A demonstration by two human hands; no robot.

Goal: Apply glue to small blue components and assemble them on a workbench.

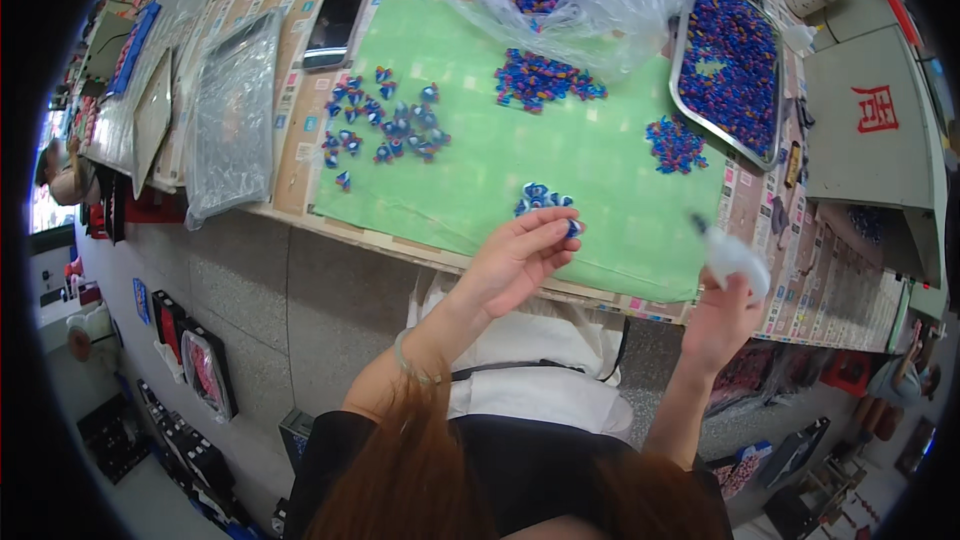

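My left hand [520, 258] pinches a small blue-and-white piece [573, 229] between thumb and fingertips, above the front edge of a green sheet [450, 180]. Just beyond those fingers lies a small cluster of blue-and-white pieces [540, 197]. Off to the right, my right hand [720, 325] is wrapped round a white squeeze bottle [738, 265], slightly blurred, its dark narrow tip pointing up and left. Several blue, white and red pieces [395, 130] are spread on the sheet's left half. Loose piles of tiny blue, red and orange parts [545, 80] lie farther back.
A metal tray [682, 100] full of the tiny parts stands at the back right, near a grey-green box [865, 115]. At the back is a clear plastic bag [600, 10]. A phone [338, 22] and a plastic-wrapped tray [235, 120] lie to the left.
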